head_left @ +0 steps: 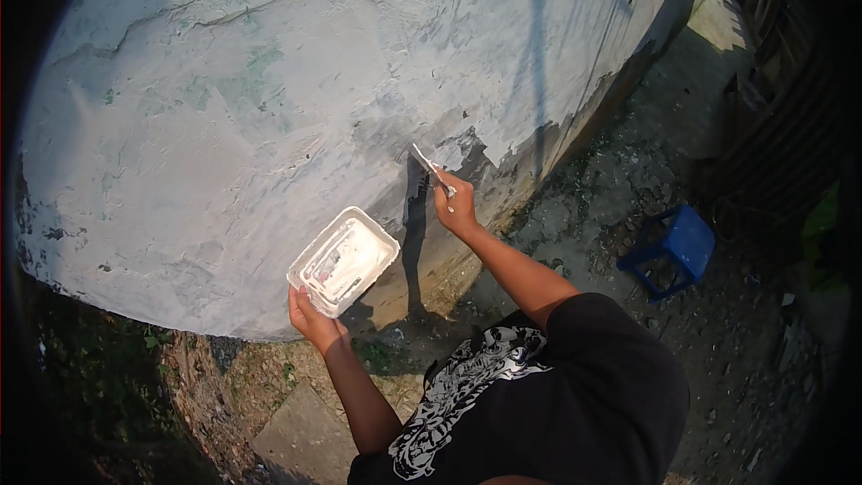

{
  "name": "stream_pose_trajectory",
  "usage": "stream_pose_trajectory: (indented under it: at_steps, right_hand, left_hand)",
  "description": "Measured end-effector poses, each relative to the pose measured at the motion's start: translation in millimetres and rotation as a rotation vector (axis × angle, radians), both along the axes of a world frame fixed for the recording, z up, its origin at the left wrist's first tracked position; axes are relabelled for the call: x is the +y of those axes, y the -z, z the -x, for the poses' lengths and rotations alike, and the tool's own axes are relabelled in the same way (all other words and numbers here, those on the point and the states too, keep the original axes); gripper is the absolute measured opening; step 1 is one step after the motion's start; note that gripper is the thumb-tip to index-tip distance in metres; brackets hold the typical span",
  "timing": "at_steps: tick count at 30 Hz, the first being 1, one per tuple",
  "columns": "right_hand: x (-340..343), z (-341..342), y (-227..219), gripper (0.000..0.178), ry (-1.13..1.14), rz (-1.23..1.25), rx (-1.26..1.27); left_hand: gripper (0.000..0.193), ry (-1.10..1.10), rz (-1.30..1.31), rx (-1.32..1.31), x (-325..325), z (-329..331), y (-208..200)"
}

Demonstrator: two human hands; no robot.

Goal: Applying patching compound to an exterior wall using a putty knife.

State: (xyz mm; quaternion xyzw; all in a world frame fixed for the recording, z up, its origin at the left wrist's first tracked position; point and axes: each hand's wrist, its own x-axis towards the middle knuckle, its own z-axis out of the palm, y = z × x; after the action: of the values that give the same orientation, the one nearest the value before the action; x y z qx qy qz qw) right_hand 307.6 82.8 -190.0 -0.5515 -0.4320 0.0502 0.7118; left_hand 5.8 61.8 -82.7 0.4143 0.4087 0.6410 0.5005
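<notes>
My left hand (312, 319) grips the near corner of a shallow white plastic tub (387, 242), closed on its rim. White paste (359, 249) is smeared over the tub's bottom and sides. In my right hand (456, 207) is a putty knife (422, 157) with white paste on it, my fingers wrapped round its handle. Its blade is up against the wall (224, 126), or very close to it, at a grey patch; whether it touches I cannot tell. White smears mark the fingers of my right hand.
Cracks and rough plaster run across the whitish wall, with dark bare patches low on its right side. A blue plastic stool (687, 242) stands on the rough ground at the right. Below the wall at the left lie plants (99, 377) and a stone slab (305, 431).
</notes>
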Motion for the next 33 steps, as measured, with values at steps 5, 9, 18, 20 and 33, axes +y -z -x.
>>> stream_pose_trajectory:
  at_steps: [5,9,18,20,33]
  right_hand:
    - [34,-80,-7,0.043,0.263,0.06,0.385]
    - [58,-42,-41,0.041,0.45,0.068,0.355]
    - [15,11,-33,0.047,0.202,-0.125,0.042]
    - [27,2,-39,0.047,0.283,-0.118,0.077]
    - [7,-2,45,0.046,0.079,-0.022,-0.195]
  left_hand:
    - [0.037,-0.046,0.005,-0.025,-6,-8,-9]
    - [0.037,-0.067,-0.019,-0.03,-7,1,-11]
    - [0.038,-0.158,0.013,-0.016,-9,19,-9]
    - [0.038,-0.13,0.015,-0.003,-12,25,-4]
    - [0.035,-0.09,0.049,0.012,-12,14,3]
